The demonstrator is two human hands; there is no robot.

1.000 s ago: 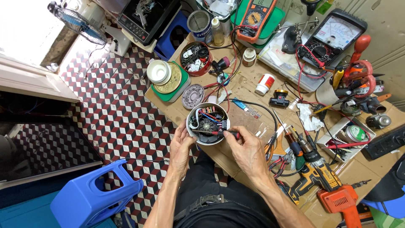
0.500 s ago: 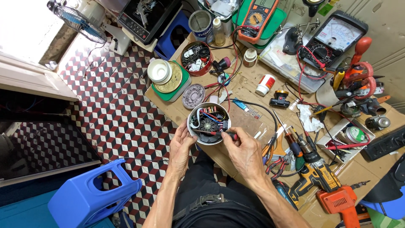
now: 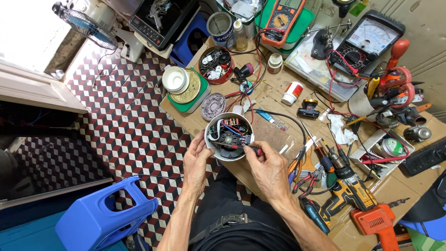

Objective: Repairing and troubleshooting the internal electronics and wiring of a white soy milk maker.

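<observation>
The left hand (image 3: 196, 160) cups the left rim of a round white housing (image 3: 229, 136), fingers curled against its wall and thumb on the near edge. The housing sits at the near edge of the workbench (image 3: 278, 100), open side up, showing a dark fan-like part, a small circuit board and red and blue wires inside. The right hand (image 3: 268, 167) comes in from the right — its thumb and forefinger are pinched together on a thin red-handled tool (image 3: 251, 148) whose tip lies over the housing's right rim, the other fingers folded underneath.

Just beyond the housing, on the far side, lie a grey perforated disc (image 3: 213, 106) and a green square tray (image 3: 186, 90) bearing a brass-coloured disc and a white cap. Farther off stands a red round tin (image 3: 216, 64) full of small parts, and behind it an open metal can (image 3: 219, 24). An orange and green multimeter (image 3: 281, 18) rests at the far edge, and a black needle-dial meter (image 3: 367, 39) sits to the far right with red leads trailing from it.

To the right of the right hand are pliers, screwdrivers and a yellow drill (image 3: 354, 195); an orange power tool (image 3: 378, 223) lies nearer still. On the chequered floor (image 3: 125, 135) at the near left stands a blue plastic stool (image 3: 104, 216).
</observation>
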